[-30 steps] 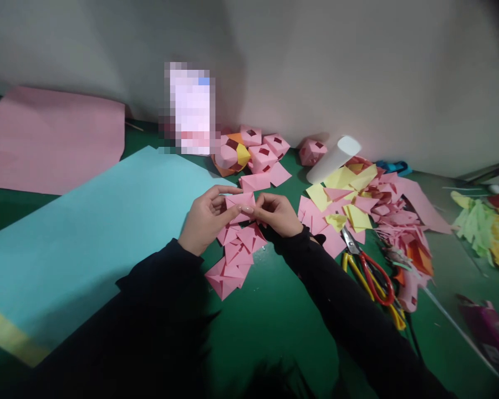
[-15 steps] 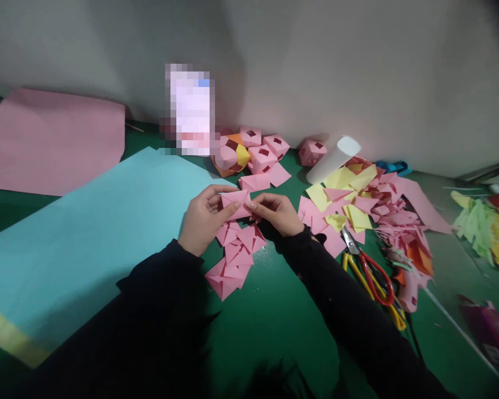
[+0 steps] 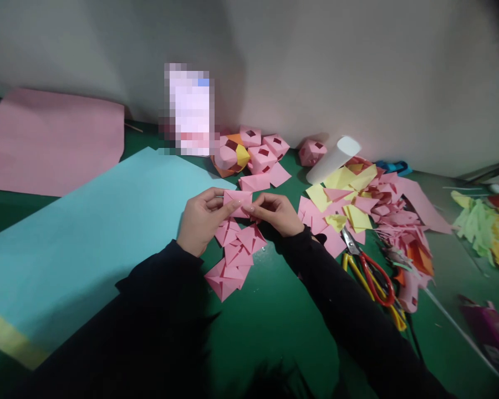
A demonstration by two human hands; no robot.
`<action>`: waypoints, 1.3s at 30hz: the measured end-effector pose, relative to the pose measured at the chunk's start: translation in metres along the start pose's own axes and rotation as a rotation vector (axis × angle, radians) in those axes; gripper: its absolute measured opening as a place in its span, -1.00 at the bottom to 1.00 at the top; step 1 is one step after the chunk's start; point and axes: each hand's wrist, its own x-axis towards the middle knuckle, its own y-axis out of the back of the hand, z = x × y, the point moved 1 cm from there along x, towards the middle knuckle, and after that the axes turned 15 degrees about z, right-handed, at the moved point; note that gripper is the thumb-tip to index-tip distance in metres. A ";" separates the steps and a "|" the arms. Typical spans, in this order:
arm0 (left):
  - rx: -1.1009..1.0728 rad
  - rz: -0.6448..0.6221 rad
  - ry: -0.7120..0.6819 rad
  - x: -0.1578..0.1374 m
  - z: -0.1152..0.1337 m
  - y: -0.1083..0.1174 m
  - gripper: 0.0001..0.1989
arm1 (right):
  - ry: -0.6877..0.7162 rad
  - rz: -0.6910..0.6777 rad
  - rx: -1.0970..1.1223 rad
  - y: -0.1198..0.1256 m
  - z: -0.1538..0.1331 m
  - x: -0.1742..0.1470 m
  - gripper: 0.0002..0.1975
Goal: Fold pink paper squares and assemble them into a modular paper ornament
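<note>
A small folded piece of pink paper (image 3: 237,197) with diagonal creases is held above the green table. My left hand (image 3: 203,221) grips it from the left, thumb on top and fingers behind. At its lower right corner, the thumb and fingertips of my right hand (image 3: 279,214) pinch the edge. Just below both hands lies a loose pile of folded pink paper pieces (image 3: 238,255). Beyond them sit several pink box-like paper shapes (image 3: 263,159) and a pink, orange and yellow one (image 3: 230,155).
A large blue sheet (image 3: 108,221) and a pink sheet (image 3: 62,144) lie to the left. A lit, blurred screen (image 3: 193,111) leans on the wall. Rightward are a white roll (image 3: 332,159), yellow paper scraps (image 3: 360,216), and red-handled scissors (image 3: 376,280) over yellow-handled ones.
The folded pink paper has turned slightly and sits more level. My right fingertips have shifted a little left and down along its edge.
</note>
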 end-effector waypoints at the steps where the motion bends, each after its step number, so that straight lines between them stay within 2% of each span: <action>1: -0.001 -0.007 -0.001 0.000 0.000 0.000 -0.70 | -0.001 0.000 0.001 0.000 0.000 0.000 -0.71; 9: 0.020 -0.046 0.002 0.000 -0.001 0.002 -0.69 | 0.003 0.005 -0.015 -0.001 -0.003 -0.001 -0.67; 13: 0.030 -0.013 -0.020 -0.001 0.000 0.001 -0.72 | 0.011 0.002 -0.011 -0.002 -0.001 -0.001 -0.68; 17: 0.029 0.012 -0.018 -0.002 0.001 -0.001 -0.71 | 0.023 0.047 0.027 -0.003 0.001 0.000 -0.70; 23: 0.113 -0.031 -0.043 -0.002 0.001 0.000 -0.67 | 0.057 0.097 0.031 -0.004 -0.001 -0.002 -0.72; 29: 0.143 -0.042 -0.035 -0.003 0.002 0.000 -0.65 | 0.096 0.138 0.040 -0.006 0.002 -0.004 -0.66; 33: 0.133 -0.030 -0.026 -0.002 0.002 0.000 -0.64 | 0.035 0.170 0.054 -0.006 0.004 -0.003 -0.56; 39: 0.105 -0.036 -0.005 -0.002 0.002 0.000 -0.62 | 0.105 0.113 -0.037 -0.008 0.001 -0.005 -0.59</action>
